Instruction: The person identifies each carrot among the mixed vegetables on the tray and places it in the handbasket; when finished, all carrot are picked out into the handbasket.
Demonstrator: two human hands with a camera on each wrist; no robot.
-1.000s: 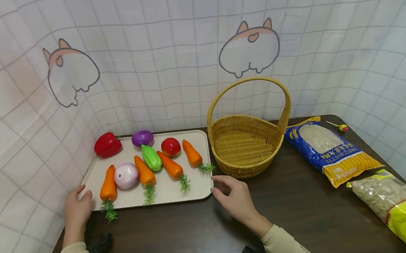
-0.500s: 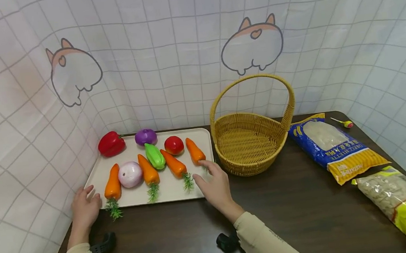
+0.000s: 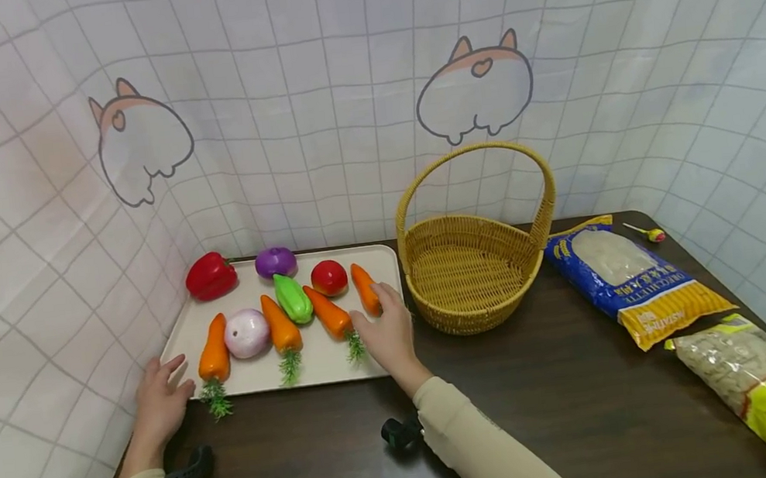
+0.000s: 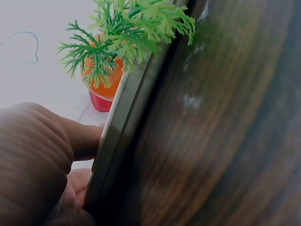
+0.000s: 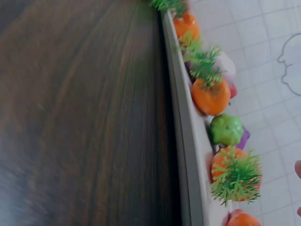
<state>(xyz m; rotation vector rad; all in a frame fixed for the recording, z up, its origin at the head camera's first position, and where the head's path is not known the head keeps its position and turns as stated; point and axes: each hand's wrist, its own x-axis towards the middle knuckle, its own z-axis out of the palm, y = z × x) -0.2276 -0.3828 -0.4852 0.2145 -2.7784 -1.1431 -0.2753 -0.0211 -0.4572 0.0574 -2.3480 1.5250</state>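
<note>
My right hand (image 3: 391,339) is over the right end of the cream tray (image 3: 333,367), thumb and fingers parted about the lower part of the rightmost carrot (image 3: 364,286); its leafy top is hidden. Only fingertips show at the right wrist view's edge. At the tray's front left corner rests my left hand (image 3: 159,403), its thumb against the rim in the left wrist view. Nearest to it lies another carrot (image 3: 214,350) with green fronds. Two more carrots, a white-purple onion (image 3: 247,333), a ribbed green vegetable (image 3: 293,299) and a red round tomato-like piece (image 3: 329,277) lie between.
A red bell pepper (image 3: 210,276) and a purple round vegetable (image 3: 276,263) lie at the tray's back. Right of the tray stands a wicker basket (image 3: 472,319) with a tall handle. Farther right are a blue pasta bag (image 3: 609,258), a yellow-clear bag (image 3: 756,387) and a lollipop (image 3: 656,234).
My right hand has moved left and forward from the tray's right front corner to the rightmost carrot. My left hand has stayed at the left corner; the vegetables lie as before.
</note>
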